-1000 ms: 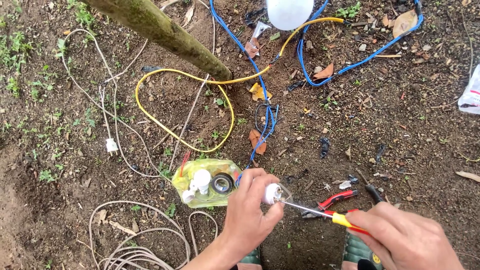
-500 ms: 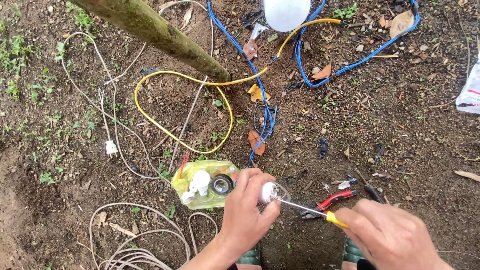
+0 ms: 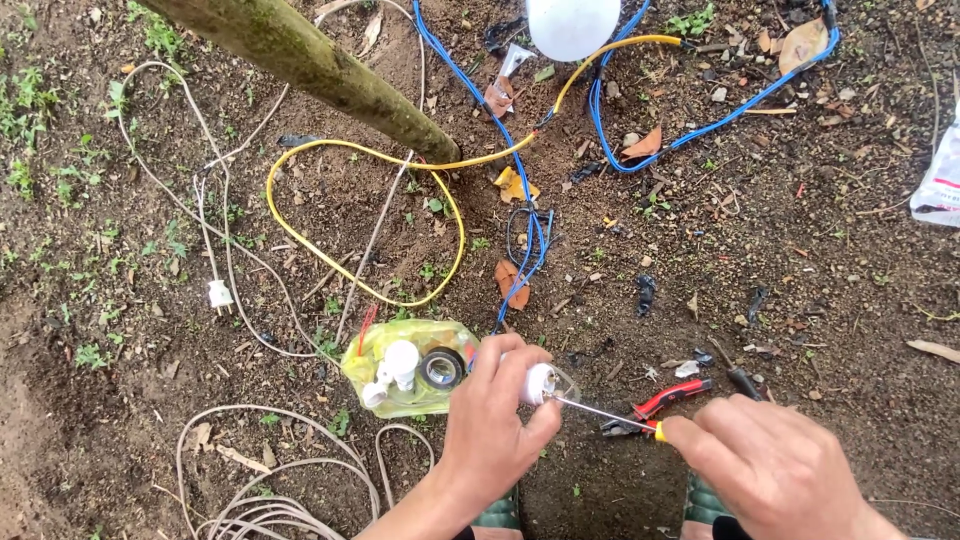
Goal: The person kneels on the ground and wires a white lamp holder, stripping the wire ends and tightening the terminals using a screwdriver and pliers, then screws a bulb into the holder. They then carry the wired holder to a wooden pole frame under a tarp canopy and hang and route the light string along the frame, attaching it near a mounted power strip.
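My left hand [image 3: 492, 425] grips a small white lamp socket [image 3: 539, 383] low in the middle of the view. My right hand [image 3: 775, 470] holds a screwdriver [image 3: 612, 414] with a yellow handle end, and its metal tip is pushed into the socket. Red-handled pliers [image 3: 658, 404] lie on the soil just behind the screwdriver shaft. Left of my left hand sits a yellow-green plastic bag [image 3: 405, 366] with white sockets and a roll of black tape on it.
A mossy tree trunk [image 3: 312, 63] slants across the upper left. Yellow wire [image 3: 360, 220], blue wire [image 3: 520, 190] and white cord with a plug [image 3: 218, 295] lie looped on bare soil. A white bulb [image 3: 572, 25] is at the top, a coil of white cable [image 3: 270, 490] bottom left.
My right hand and the screwdriver have shifted slightly left and down, and the view has drifted a little. My left hand stays on the socket.
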